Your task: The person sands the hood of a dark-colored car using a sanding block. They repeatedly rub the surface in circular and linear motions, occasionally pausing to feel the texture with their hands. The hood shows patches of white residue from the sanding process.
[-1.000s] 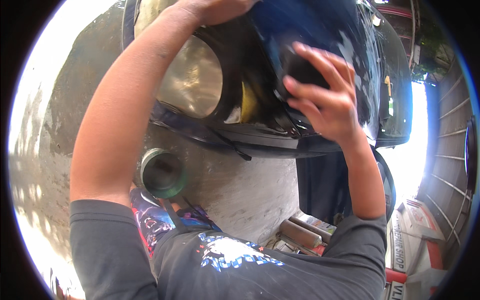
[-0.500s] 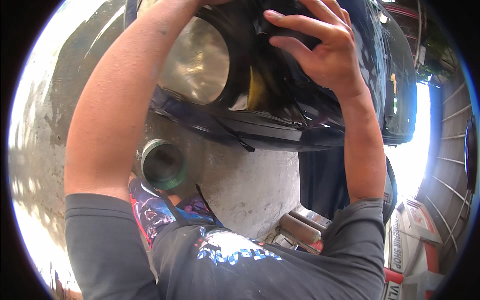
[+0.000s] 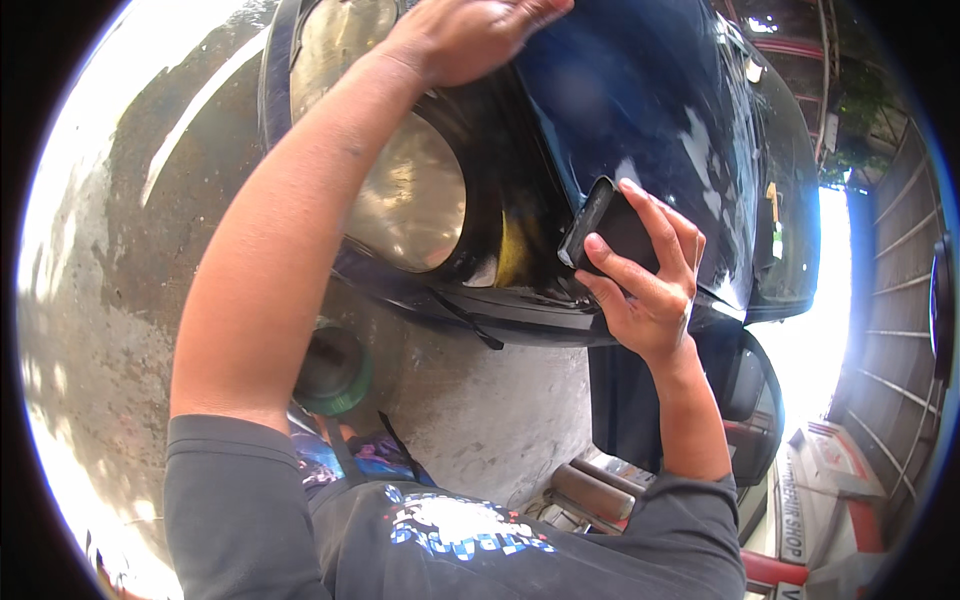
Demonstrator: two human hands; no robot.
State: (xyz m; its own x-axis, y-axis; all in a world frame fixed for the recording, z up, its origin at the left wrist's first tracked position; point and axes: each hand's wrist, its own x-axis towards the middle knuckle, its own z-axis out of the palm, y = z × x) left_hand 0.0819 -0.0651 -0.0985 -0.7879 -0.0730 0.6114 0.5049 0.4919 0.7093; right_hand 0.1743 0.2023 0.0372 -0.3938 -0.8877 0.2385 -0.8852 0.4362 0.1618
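Grey shirt (image 3: 440, 570): printed chest graphic with lettering, partly distorted.
Right hand (image 3: 652, 300): thumb and fingers gripping the black block (image 3: 628, 238).
Black block: at the blue car panel (image 3: 630, 110), towards its near edge; contact cannot be confirmed. Faint marks on its rim, not legible.
Left hand (image 3: 475, 40): over the panel's lamp-side edge, fingers cut off by the view; grip cannot be told.
Blue car panel: glossy, with pale patches (image 3: 697, 145), reflection or residue unclear. Work judged under way; finished and remaining portions cannot be separated.
Green bucket (image 3: 350, 392): on the floor, 1 seen.
Sign board (image 3: 793, 505): dark capital lettering on white, partly readable.
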